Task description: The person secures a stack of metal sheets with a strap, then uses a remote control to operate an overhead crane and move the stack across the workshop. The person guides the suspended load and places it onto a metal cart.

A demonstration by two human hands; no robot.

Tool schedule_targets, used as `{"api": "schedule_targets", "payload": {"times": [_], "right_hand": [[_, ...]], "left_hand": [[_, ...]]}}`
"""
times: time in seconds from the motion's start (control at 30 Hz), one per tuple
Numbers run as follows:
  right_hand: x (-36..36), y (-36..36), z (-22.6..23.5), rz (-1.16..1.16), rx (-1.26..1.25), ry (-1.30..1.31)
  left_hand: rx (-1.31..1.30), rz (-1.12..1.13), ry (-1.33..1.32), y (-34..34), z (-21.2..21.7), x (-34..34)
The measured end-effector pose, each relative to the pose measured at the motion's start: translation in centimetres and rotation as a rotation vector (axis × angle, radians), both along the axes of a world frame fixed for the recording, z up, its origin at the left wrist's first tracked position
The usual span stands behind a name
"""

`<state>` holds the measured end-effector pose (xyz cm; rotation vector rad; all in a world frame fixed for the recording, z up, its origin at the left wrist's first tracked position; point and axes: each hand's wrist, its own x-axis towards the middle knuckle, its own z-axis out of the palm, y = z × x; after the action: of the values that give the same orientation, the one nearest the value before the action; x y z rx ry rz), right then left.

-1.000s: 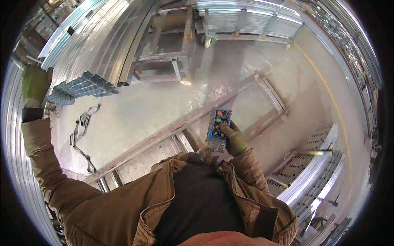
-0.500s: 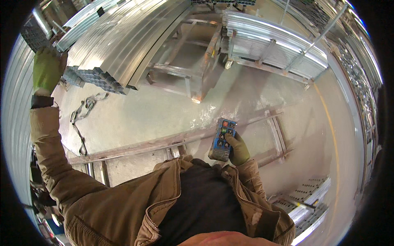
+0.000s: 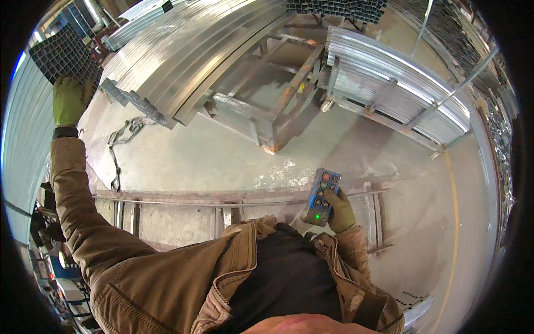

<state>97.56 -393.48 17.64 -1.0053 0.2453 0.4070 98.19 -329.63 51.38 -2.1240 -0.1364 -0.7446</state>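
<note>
My right hand, in a green glove, holds a blue remote control with several coloured buttons and a lit green lamp, close in front of my chest. My left hand, also in a green glove, is stretched out far to the left and rests against the ends of a dark bundle of square tubes. Both arms wear a brown jacket. The left hand's fingers lie flat on the bundle; no grasp is visible.
A long bundle of grey metal profiles hangs or lies ahead, over a rusty steel frame. A second stack of profiles sits at the right. A strap lies on the concrete floor. A low steel rack runs across before me.
The view has tilted up and left. My left hand has shifted from the grey profile ends onto the dark tube bundle. My right hand keeps holding the remote.
</note>
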Motion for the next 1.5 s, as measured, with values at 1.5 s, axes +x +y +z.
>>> {"api": "schedule_targets", "payload": {"times": [1.5], "right_hand": [[23.9, -27.0, -2.1, 0.336, 0.101, 0.006]], "left_hand": [[0.323, -0.025, 0.021, -36.4, 0.7, 14.0]]}}
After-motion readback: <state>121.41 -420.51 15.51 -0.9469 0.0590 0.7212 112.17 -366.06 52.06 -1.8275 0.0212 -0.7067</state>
